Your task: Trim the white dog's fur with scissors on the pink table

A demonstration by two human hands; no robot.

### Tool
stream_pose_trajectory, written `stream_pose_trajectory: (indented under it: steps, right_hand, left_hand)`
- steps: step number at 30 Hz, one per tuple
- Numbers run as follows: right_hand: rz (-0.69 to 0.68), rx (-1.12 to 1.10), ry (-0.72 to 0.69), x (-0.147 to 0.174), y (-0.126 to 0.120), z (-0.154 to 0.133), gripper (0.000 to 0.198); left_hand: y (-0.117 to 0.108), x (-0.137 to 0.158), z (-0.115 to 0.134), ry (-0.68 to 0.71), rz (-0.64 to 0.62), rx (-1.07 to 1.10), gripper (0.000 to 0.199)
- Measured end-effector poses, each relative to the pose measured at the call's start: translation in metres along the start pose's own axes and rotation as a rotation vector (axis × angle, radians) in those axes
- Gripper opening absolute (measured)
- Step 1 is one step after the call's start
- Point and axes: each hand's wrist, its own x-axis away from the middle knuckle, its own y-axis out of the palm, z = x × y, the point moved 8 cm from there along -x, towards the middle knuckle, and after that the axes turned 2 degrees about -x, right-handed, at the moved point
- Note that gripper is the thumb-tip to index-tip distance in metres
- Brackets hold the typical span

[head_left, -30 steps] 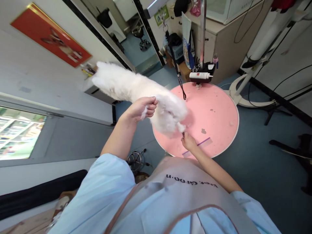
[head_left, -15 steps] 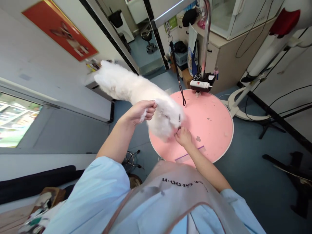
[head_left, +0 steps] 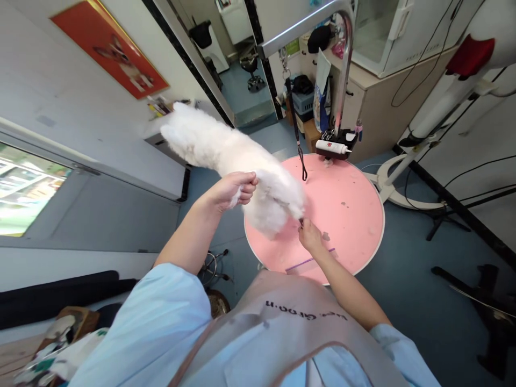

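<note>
A white, fluffy dog stretches from the round pink table toward the upper left; its legs and face are hidden by its coat and the angle. My left hand is closed in a fist against its side, with white fur showing in the palm and at the fingers. Low at the near end of the body, my right hand is closed around dark scissors. Only a short dark part of them shows, right by the fur; the blades are hidden or blurred.
A metal arm with a hanging black loop rises over the table. At its post sits a black holder with a white tube. A purple-edged strip and grey patches mark the tabletop. A white stand is on the right.
My right hand has moved slightly right and down along the dog's near end, and the upright dark blade seen before no longer shows. My left hand keeps its grip. The view has shifted slightly.
</note>
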Motion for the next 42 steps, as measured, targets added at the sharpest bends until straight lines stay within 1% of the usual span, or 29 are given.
stream_pose_trajectory:
  steps: [2,5,7,10,12,14,16,17,19,22,23,24,25,27,28,29,30,33,34,36,38,39,40,42]
  right_hand:
    - [0.008,-0.018,-0.035,0.002,0.0,0.0,0.027]
    - [0.049,-0.021,-0.125,-0.004,-0.005,-0.011,0.036]
    - [0.033,-0.028,-0.101,-0.01,-0.005,-0.009,0.034]
    - [-0.035,-0.052,-0.01,-0.01,0.002,0.008,0.03]
    - [-0.046,-0.059,0.003,-0.005,0.005,0.017,0.028]
    - [-0.015,-0.061,-0.053,-0.003,0.003,0.014,0.031]
    - [0.03,-0.066,-0.146,-0.006,-0.002,0.002,0.039]
    - [0.039,-0.071,-0.168,-0.009,-0.004,-0.002,0.04]
    - [0.01,-0.085,-0.127,-0.015,-0.003,-0.001,0.033]
    - [-0.086,-0.112,0.021,-0.016,0.006,0.019,0.028]
    - [-0.102,-0.121,0.037,-0.014,0.007,0.024,0.026]
    - [-0.101,-0.131,0.022,-0.013,0.007,0.026,0.027]
    - [-0.085,-0.139,-0.021,-0.013,0.006,0.024,0.03]
    - [-0.043,-0.157,-0.141,-0.017,0.0,0.014,0.043]
    - [-0.034,-0.166,-0.18,-0.02,-0.003,0.01,0.045]
    - [-0.041,-0.173,-0.185,-0.025,-0.004,0.009,0.043]
    - [-0.058,-0.183,-0.16,-0.029,-0.003,0.012,0.038]
    - [-0.12,-0.215,-0.038,-0.035,0.001,0.033,0.029]
    - [-0.128,-0.223,-0.03,-0.035,0.001,0.037,0.028]
    - [-0.112,-0.232,-0.091,-0.034,-0.003,0.036,0.032]
    - [-0.063,-0.234,-0.208,-0.037,-0.012,0.023,0.043]
    - [-0.045,-0.231,-0.248,-0.04,-0.016,0.016,0.045]
    - [-0.041,-0.226,-0.257,-0.044,-0.018,0.012,0.043]
    - [-0.073,-0.222,-0.188,-0.051,-0.018,0.015,0.037]
  left_hand:
    - [-0.001,0.0,0.0,0.002,0.01,0.001,0.029]
    - [-0.002,0.0,0.001,0.007,0.022,0.002,0.028]
    - [-0.002,0.0,0.0,0.0,0.026,0.002,0.029]
    - [-0.004,-0.001,-0.001,-0.013,0.027,0.01,0.03]
    - [-0.006,-0.002,-0.001,-0.013,0.028,0.016,0.03]
    - [-0.007,-0.002,-0.001,-0.008,0.028,0.02,0.028]
    - [-0.007,-0.002,-0.002,-0.007,0.026,0.021,0.028]
    - [-0.007,-0.003,-0.001,-0.006,0.027,0.022,0.029]
    - [-0.007,-0.002,-0.001,-0.003,0.037,0.024,0.03]
    - [-0.008,-0.001,-0.001,-0.012,0.053,0.024,0.031]
    - [-0.009,-0.001,-0.001,-0.019,0.057,0.024,0.031]
    - [-0.009,0.0,-0.001,-0.025,0.06,0.022,0.031]
    - [-0.009,0.0,-0.001,-0.026,0.062,0.02,0.032]
    - [-0.01,-0.001,0.0,-0.027,0.066,0.018,0.032]
    - [-0.01,-0.001,0.001,-0.024,0.066,0.018,0.032]
    - [-0.01,-0.002,0.001,-0.021,0.066,0.021,0.032]
    - [-0.011,-0.002,0.002,-0.019,0.067,0.024,0.033]
    - [-0.011,-0.001,0.001,-0.028,0.064,0.029,0.032]
    - [-0.011,-0.001,0.001,-0.031,0.064,0.029,0.032]
    - [-0.011,0.0,0.001,-0.032,0.066,0.031,0.031]
    - [-0.011,-0.001,0.001,-0.024,0.07,0.033,0.031]
    - [-0.011,-0.002,0.001,-0.019,0.07,0.035,0.031]
    - [-0.01,-0.003,0.001,-0.016,0.068,0.036,0.032]
    - [-0.01,-0.004,0.001,-0.018,0.061,0.037,0.031]
